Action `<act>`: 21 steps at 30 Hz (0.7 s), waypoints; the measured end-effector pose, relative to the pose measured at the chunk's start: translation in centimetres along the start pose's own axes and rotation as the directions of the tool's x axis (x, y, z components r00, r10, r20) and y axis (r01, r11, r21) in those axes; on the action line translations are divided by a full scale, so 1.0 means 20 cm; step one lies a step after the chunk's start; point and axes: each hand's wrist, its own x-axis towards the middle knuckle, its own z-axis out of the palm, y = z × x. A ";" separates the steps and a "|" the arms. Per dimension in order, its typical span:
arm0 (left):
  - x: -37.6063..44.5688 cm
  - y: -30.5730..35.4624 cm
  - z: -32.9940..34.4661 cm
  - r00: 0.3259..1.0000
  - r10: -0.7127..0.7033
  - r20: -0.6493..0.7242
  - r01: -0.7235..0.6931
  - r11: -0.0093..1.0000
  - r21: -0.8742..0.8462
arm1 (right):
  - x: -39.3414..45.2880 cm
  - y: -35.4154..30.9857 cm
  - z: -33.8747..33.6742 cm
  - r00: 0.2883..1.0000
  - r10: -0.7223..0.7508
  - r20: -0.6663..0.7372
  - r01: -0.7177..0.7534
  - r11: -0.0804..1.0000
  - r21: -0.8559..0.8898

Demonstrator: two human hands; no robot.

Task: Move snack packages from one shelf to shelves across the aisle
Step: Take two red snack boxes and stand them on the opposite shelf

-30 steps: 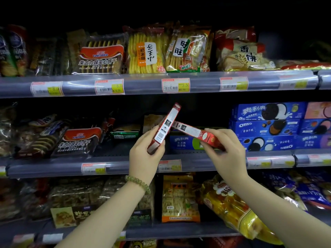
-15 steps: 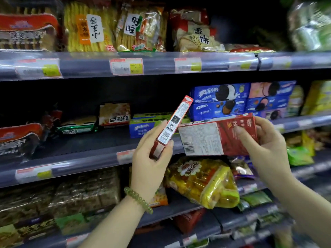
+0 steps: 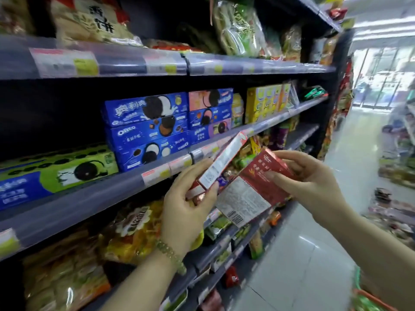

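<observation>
Boxes are held clear of the shelf (image 3: 94, 198): a narrow box (image 3: 221, 162) is pinched in the left hand (image 3: 186, 212), a flat red box (image 3: 253, 187) in the right hand (image 3: 312, 182); slippage is risked by fingertip-only grips.

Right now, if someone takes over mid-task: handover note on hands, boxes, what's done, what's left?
Left hand: closed on a slim red box, held edge-on, tilted up to the right.
Right hand: closed on a second red box, white label panel and barcode facing the camera.
Both boxes are off the shelf, in front of the middle shelf rail near the blue Oreo boxes.
Done: two boxes picked.
Left: turn to the shelves across the aisle and set both down; neither is placed yet.
</observation>
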 end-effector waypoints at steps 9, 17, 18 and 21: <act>0.17 -0.15 0.55 0.984 0.167 0.063 -0.177 0.962 0.209 | 0.20 0.22 -0.48 0.953 0.248 -0.172 -0.214 0.958 0.193; 0.35 -0.26 1.15 0.932 0.328 0.154 -0.362 0.834 0.416 | 0.45 0.44 -0.98 0.940 0.233 -0.251 -0.206 0.970 0.130; 0.38 -0.27 1.22 0.936 0.319 0.148 -0.352 0.845 0.404 | 0.48 0.47 -1.05 0.933 0.241 -0.267 -0.211 0.968 0.138; 0.45 -0.31 1.45 0.946 0.283 0.161 -0.323 0.878 0.353 | 0.54 0.55 -1.24 0.916 0.253 -0.312 -0.212 0.964 0.160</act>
